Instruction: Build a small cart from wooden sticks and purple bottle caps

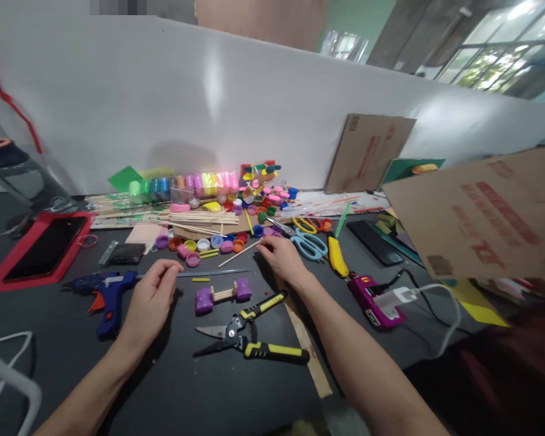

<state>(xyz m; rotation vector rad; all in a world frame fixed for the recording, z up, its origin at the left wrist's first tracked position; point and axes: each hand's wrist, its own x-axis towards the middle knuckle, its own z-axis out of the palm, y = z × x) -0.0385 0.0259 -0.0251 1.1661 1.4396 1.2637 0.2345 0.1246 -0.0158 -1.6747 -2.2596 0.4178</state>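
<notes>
Shears (233, 333): nearest item, blades parted, pointing left on the dark table (172, 387)
Purple-ended piece (204, 300): just beyond the shears, lying between the hands, pale sticks joining its two ends
Left hand (152, 297): fingers curled, beside the blue glue gun (111, 303); cannot tell whether anything is pinched
Clear rod (222, 272): runs rightward from behind the left hand
Right hand (279, 260): thumb and fingers pinching one end of the wooden stick
Wooden stick (238, 254): aslant between the hands, just nearer than the bottle caps (203, 244)
Coloured tubs (209, 183): in a row, near the white partition (263, 103)
</notes>
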